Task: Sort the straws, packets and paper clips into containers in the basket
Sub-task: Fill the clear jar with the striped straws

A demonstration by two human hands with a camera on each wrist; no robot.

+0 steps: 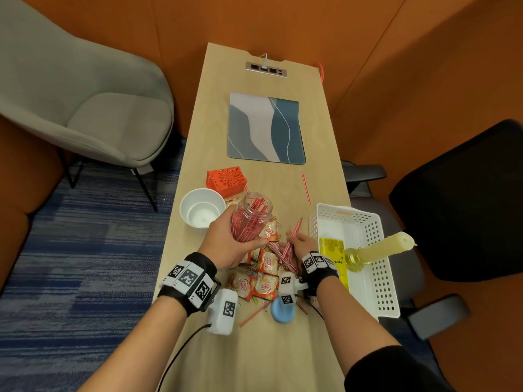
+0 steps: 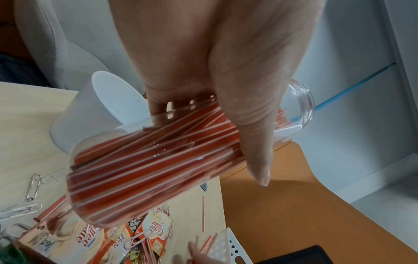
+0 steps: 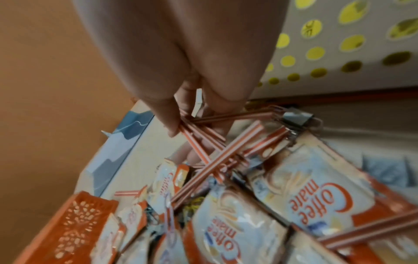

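Note:
My left hand (image 1: 230, 241) grips a clear jar (image 1: 252, 216) packed with red-and-white straws and holds it tilted over the pile; in the left wrist view the thumb (image 2: 253, 125) wraps the jar (image 2: 140, 171). My right hand (image 1: 300, 244) pinches several straws (image 3: 203, 135) out of the heap, fingers curled round them. Coffee creamer packets (image 1: 264, 267) lie spread under both hands, also packets (image 3: 312, 192) in the right wrist view. Paper clips (image 2: 34, 185) lie on the table. One straw (image 1: 306, 188) lies apart, farther back. The white basket (image 1: 385, 284) stands at the right.
A white cup (image 1: 202, 207) and an orange lattice box (image 1: 226, 179) stand left of the pile. A candle in a holder (image 1: 376, 250) and a yellow pack (image 1: 332, 253) lie in the basket. A blue lid (image 1: 281, 311) is near my wrists. A patterned mat (image 1: 266, 128) lies farther back.

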